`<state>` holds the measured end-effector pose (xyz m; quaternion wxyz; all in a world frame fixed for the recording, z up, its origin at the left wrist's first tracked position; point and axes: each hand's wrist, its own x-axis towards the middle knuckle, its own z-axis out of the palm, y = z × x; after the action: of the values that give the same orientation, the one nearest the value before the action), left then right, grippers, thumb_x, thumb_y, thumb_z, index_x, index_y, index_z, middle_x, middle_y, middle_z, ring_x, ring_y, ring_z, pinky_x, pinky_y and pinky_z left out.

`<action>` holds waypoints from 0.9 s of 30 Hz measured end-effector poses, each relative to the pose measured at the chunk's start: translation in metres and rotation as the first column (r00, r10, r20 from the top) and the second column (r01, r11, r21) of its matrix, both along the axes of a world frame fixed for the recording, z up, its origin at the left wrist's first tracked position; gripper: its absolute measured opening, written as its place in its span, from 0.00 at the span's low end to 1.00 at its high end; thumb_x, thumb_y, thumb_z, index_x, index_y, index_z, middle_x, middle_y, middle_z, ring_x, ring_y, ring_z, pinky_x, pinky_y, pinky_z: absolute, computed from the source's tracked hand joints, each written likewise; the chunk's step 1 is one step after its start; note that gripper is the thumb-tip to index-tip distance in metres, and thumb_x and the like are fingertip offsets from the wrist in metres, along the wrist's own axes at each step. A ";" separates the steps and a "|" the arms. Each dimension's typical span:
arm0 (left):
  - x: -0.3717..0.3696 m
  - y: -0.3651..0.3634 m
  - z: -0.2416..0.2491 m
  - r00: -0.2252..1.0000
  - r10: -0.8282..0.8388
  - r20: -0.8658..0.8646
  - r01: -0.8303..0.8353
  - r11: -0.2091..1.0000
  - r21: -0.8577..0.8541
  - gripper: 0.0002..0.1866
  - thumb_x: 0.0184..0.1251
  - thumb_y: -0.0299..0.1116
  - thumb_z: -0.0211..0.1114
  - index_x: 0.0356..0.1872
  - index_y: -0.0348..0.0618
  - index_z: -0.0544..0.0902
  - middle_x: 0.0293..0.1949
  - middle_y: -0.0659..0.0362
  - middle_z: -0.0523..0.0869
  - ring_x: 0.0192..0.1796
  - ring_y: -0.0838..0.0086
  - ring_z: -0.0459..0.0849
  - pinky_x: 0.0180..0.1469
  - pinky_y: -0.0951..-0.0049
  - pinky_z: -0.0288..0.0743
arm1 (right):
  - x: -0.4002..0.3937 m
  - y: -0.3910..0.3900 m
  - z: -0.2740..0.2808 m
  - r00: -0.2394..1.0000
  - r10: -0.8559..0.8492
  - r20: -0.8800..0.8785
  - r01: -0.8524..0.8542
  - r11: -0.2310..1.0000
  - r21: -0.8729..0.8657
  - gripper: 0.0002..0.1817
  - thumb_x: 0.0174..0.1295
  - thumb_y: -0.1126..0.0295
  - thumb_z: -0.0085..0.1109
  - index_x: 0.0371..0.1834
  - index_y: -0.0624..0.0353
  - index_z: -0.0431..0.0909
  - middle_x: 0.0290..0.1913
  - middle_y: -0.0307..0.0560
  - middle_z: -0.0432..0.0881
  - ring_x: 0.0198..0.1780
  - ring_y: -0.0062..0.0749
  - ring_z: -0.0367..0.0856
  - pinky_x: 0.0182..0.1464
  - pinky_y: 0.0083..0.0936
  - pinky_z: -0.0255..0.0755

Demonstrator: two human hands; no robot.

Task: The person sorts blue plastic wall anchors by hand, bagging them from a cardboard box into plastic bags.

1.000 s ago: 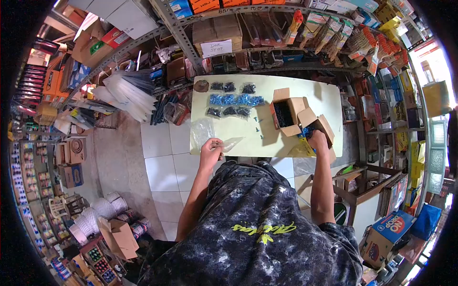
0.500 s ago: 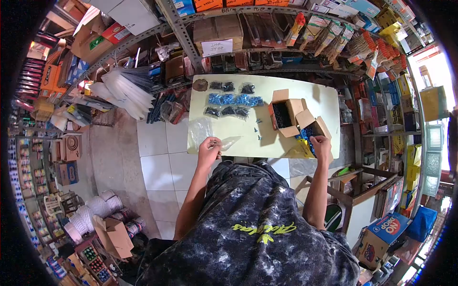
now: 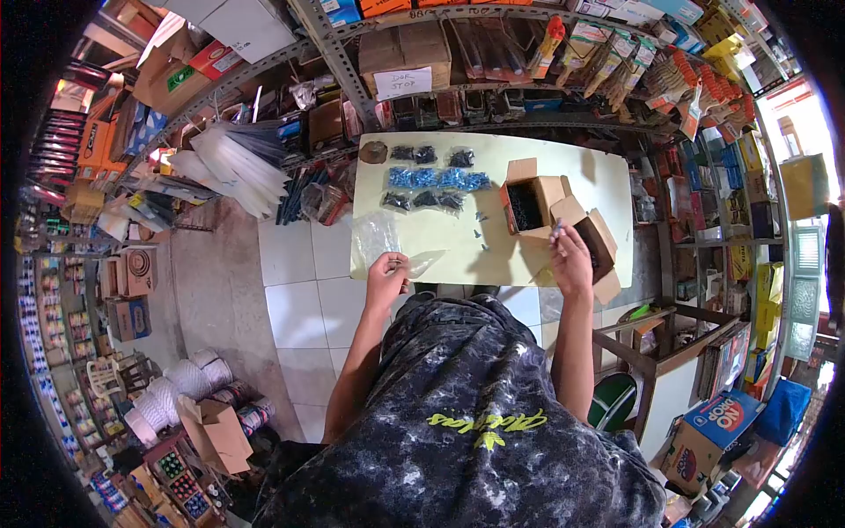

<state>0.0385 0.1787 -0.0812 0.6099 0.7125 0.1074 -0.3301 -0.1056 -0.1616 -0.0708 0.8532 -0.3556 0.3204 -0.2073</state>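
Note:
My left hand (image 3: 385, 277) is closed on the edge of a small clear plastic bag (image 3: 427, 262), which sticks out to the right over the table's near edge. In a pinch, my right hand (image 3: 573, 262) holds a few small bluish pieces (image 3: 556, 228) that look like screws. It is raised at the left side of an open cardboard box (image 3: 606, 286) on the right; the box's contents are mostly in shadow. Behind stands another open box (image 3: 525, 208) full of dark screws. A few loose blue screws (image 3: 478, 234) lie mid-table.
Filled bags of blue screws (image 3: 438, 179) lie in a row, with bags of dark ones (image 3: 422, 201) before and behind. More clear bags (image 3: 377, 233) lie at the left of the pale table (image 3: 576, 157). Stocked shelves (image 3: 493, 92) stand close behind; a wooden frame (image 3: 647, 361) stands at right.
My right hand has come up out of the box of blue screws and moved left, pinching small pieces. The box has tipped away, hiding its blue contents. My left hand keeps the bag.

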 end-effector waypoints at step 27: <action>-0.010 0.017 -0.007 0.997 0.071 0.013 -0.070 0.997 -0.022 0.06 0.66 0.26 0.63 0.42 0.41 0.79 0.32 0.62 0.79 0.23 0.81 0.78 0.22 0.81 0.71 | 0.062 0.086 -0.064 0.845 0.036 -0.533 -0.524 0.249 -0.814 0.20 0.55 0.80 0.57 0.53 0.64 0.79 0.45 0.61 0.83 0.44 0.48 0.85 0.46 0.35 0.77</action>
<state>0.0288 0.1955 -0.0885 0.6297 0.7038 0.1245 -0.3044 -0.0432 -0.0759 -0.1346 0.4139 -0.8718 0.2357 -0.1143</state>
